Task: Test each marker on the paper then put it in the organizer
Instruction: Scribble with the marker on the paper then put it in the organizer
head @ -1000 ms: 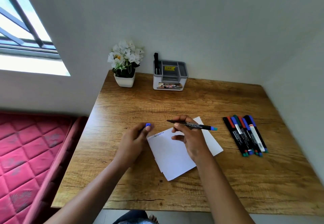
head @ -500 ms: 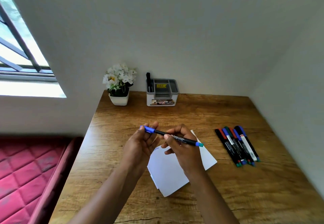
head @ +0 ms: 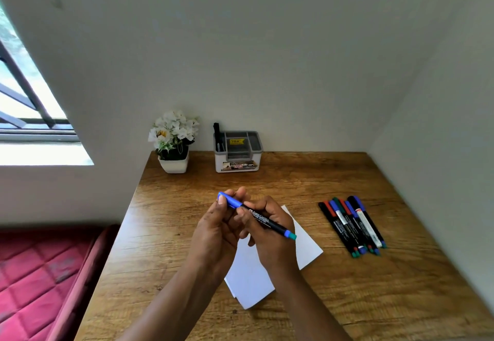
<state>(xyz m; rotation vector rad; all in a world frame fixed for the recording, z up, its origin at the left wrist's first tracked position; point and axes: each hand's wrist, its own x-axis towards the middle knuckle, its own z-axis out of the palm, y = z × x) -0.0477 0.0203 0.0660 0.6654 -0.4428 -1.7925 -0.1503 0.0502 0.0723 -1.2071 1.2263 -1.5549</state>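
Observation:
Both hands hold one black marker [head: 263, 220] with a blue cap [head: 230, 201] above the white paper [head: 254, 274]. My left hand [head: 216, 228] pinches the cap end, and the cap sits on the marker. My right hand [head: 270, 233] grips the black barrel, whose blue-green tail points right. Several more markers [head: 352, 225] lie in a row on the table to the right. The grey and white organizer [head: 238, 151] stands at the back by the wall, with one black marker [head: 217, 135] upright in its left slot.
A white pot of white flowers [head: 173, 143] stands left of the organizer. The wooden table [head: 374, 300] meets walls at the back and right. A red quilted mattress [head: 34, 282] lies below the table's left edge.
The cap in my left hand and the uncapped marker in my right hand came together; the cap is now on the tip. Both hands rose off the paper. The camera tilted up.

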